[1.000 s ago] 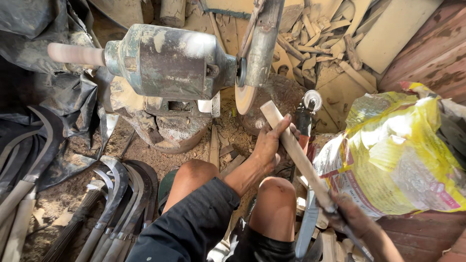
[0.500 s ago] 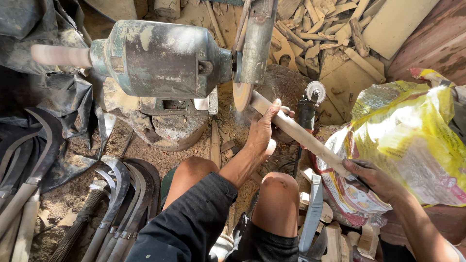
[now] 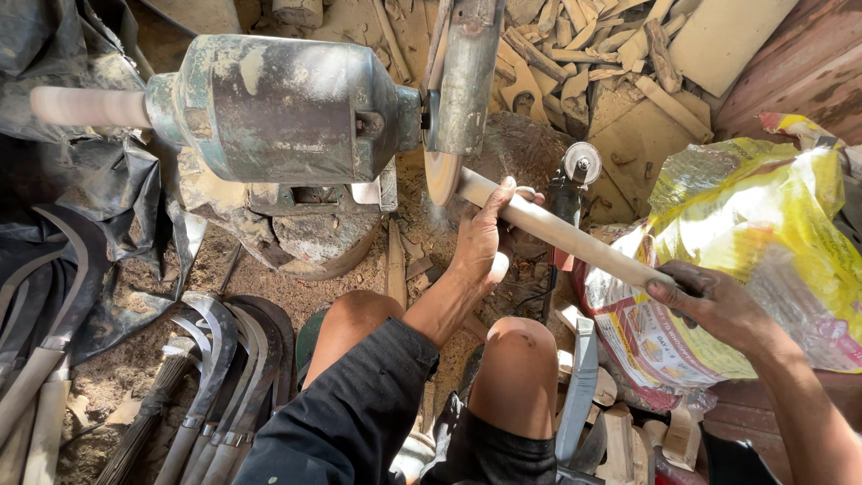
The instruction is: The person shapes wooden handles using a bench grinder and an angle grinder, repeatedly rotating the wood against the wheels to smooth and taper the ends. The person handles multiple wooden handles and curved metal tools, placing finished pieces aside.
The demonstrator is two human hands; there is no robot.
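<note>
**Handle end pressed to grinder disc**

Wooden handle (image 3: 561,235) slants away from the grinding disc (image 3: 442,172), tip touching it. Left hand (image 3: 485,241) wraps fingers near the disc to steady it; right hand (image 3: 714,304) grips the far end, beside the yellow sack (image 3: 781,224).
</note>
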